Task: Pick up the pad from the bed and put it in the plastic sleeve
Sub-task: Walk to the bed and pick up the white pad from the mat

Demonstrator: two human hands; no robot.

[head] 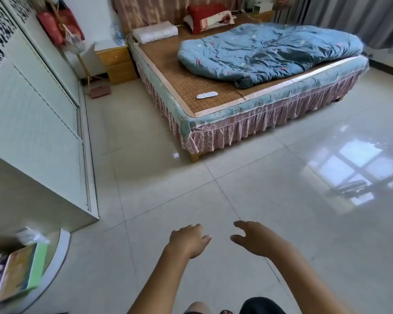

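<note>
A small white oblong pad (207, 95) lies flat on the woven brown mat of the bed (213, 120), near the bed's front left corner. My left hand (187, 240) and my right hand (253, 239) hang over the tiled floor well short of the bed, side by side, fingers loosely spread and holding nothing. A crumpled clear plastic piece (31, 234) rests on the round table at the lower left; I cannot tell whether it is the sleeve.
A rumpled blue quilt (266, 49) covers the bed's right half, with pillows (156, 31) at the head. A white wardrobe (32, 98) lines the left wall. A round table (57, 264) with books sits at lower left. Glossy floor tiles (281, 189) stretch between me and the bed.
</note>
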